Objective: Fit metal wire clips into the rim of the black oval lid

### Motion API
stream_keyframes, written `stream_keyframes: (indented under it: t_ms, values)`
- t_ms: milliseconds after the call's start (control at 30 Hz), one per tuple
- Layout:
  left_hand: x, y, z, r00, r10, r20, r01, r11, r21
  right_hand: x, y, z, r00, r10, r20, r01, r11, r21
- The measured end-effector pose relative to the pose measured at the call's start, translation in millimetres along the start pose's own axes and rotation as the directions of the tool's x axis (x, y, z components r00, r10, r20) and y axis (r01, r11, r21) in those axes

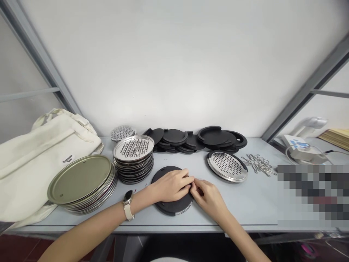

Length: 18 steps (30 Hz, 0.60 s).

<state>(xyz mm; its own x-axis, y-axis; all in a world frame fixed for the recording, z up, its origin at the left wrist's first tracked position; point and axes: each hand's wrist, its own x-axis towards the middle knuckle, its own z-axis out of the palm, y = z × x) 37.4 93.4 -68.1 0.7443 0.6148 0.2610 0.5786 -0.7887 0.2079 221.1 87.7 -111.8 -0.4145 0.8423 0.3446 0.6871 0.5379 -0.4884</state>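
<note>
A black round plate [171, 208] lies flat on the grey table before me, with a thin strip of metal showing along its lower right rim. My left hand [174, 185] rests across its top, the fingers curled at the plate's right edge. At that same edge my right hand [207, 198] pinches with thumb and index finger, its fingertips meeting those of the left. Whatever lies between the right fingertips is hidden. To the right sits a round metal grater [228, 166] partly framed by a black rim. Beyond it is a pile of small metal clips [258, 164].
Stacked round graters [133, 149] and olive-green round trays [81, 179] stand left, beside a cream cloth bag [40, 153]. Several black round holders [174, 137] are heaped along the wall. A white box [302, 148] stands right, past a grey metal post [305, 91].
</note>
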Motion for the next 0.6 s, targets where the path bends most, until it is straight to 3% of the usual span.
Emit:
stream_keyframes:
  t_ms: [300, 400, 467, 500, 533, 567, 600]
  values:
    - [-0.2, -1.9, 4.2, 1.000, 0.015, -0.024, -0.016, 0.999, -0.038, -1.0, 1.9, 0.6, 1.000, -0.012, -0.004, 0.012, 1.000, 0.002]
    - [2.2, -1.0, 2.0, 0.989, 0.067, -0.129, -0.070, 0.997, -0.021, -0.5, 1.4, 1.2, 1.000, -0.013, -0.014, 0.013, 1.000, 0.010]
    - [0.2, 6.6, -7.2, 0.938, 0.160, -0.307, -0.175, 0.984, -0.019, -0.2, 0.4, 1.2, 1.000, -0.009, -0.021, 0.009, 1.000, -0.002]
    - [-3.2, 13.2, -14.2, 0.883, 0.201, -0.425, -0.239, 0.970, -0.036, -0.2, -0.2, 0.9, 1.000, -0.003, -0.022, 0.003, 1.000, -0.013]
    - [-8.6, 21.6, -22.3, 0.824, 0.181, -0.536, -0.256, 0.964, -0.068, -0.2, -0.8, 0.5, 1.000, 0.002, -0.024, -0.002, 1.000, -0.020]
    - [-15.9, 31.1, -30.9, 0.793, 0.117, -0.598, -0.238, 0.963, -0.128, -0.3, -1.4, -0.1, 1.000, 0.002, -0.020, -0.002, 1.000, -0.023]
    - [-24.7, 40.9, -39.3, 0.796, 0.030, -0.605, -0.195, 0.958, -0.210, -0.3, -2.0, -0.7, 1.000, 0.001, -0.020, -0.002, 1.000, -0.028]
